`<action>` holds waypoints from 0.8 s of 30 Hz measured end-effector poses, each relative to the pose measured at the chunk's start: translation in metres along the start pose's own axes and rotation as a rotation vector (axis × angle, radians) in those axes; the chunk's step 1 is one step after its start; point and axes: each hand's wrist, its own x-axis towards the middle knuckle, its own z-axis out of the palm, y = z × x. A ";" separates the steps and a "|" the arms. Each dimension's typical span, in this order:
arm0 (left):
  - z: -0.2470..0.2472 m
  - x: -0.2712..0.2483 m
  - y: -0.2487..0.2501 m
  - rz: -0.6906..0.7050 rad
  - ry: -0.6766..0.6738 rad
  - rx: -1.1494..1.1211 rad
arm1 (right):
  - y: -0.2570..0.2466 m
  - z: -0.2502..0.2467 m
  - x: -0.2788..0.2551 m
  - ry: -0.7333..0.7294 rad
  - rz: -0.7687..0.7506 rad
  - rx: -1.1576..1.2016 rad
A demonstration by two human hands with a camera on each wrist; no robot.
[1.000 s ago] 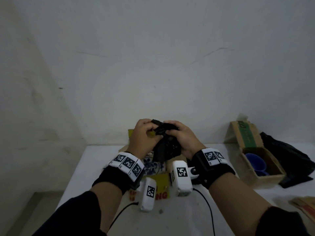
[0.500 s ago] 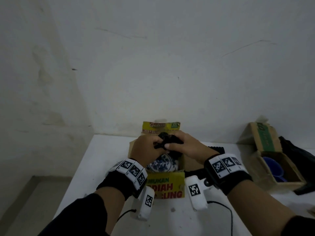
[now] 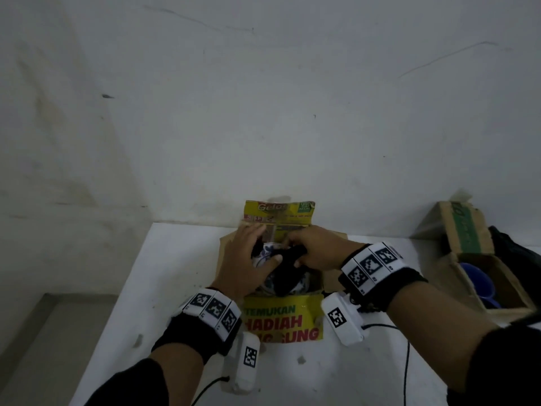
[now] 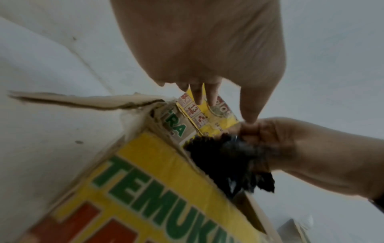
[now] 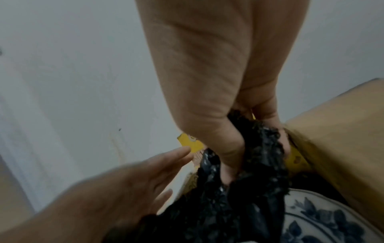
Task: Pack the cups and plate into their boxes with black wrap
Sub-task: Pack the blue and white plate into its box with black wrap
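The yellow box (image 3: 283,320) stands open on the white counter (image 3: 164,288), its far flap upright against the wall. Inside it lies the blue-and-white plate (image 5: 324,218), partly covered by the black wrap (image 3: 288,275). The right hand (image 3: 314,253) is above the box, its grip clenched on a bunch of the wrap. The left hand (image 3: 248,259) is over the box's left side, grip released, fingers straight and extended toward the far flap. Well to the right of the yellow box, a brown box (image 3: 480,259) holds a blue cup (image 3: 480,284).
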 end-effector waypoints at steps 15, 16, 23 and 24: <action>0.008 -0.011 -0.015 -0.431 -0.003 -0.947 | -0.002 0.045 0.028 -0.487 0.048 -0.673; 0.009 -0.011 -0.015 -0.424 -0.002 -0.944 | -0.002 0.046 0.026 -0.478 0.033 -0.642; 0.014 -0.009 -0.018 -0.398 -0.026 -1.034 | 0.005 0.061 0.032 -0.373 0.022 -0.589; 0.016 -0.009 -0.017 -0.394 -0.016 -1.032 | 0.005 0.062 0.034 -0.366 0.021 -0.580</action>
